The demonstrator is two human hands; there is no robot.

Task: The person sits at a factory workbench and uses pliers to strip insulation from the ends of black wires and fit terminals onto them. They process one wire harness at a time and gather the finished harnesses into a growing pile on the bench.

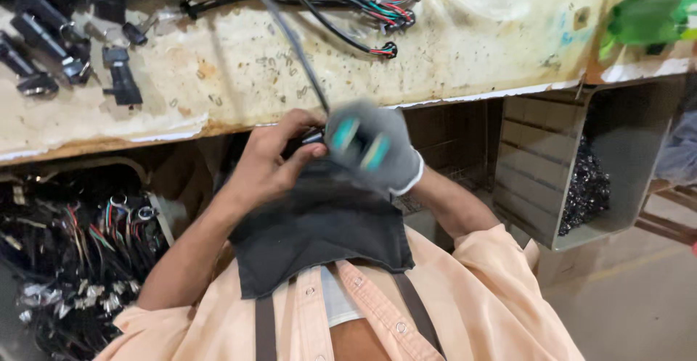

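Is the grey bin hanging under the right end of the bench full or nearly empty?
Nearly empty. The grey bin shows bare ribbed wall and floor, with only a low heap of small dark parts piled against its far side.

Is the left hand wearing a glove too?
No: the left hand is bare, gripping a small black part at the end of the cable, while only the right hand wears a grey glove.
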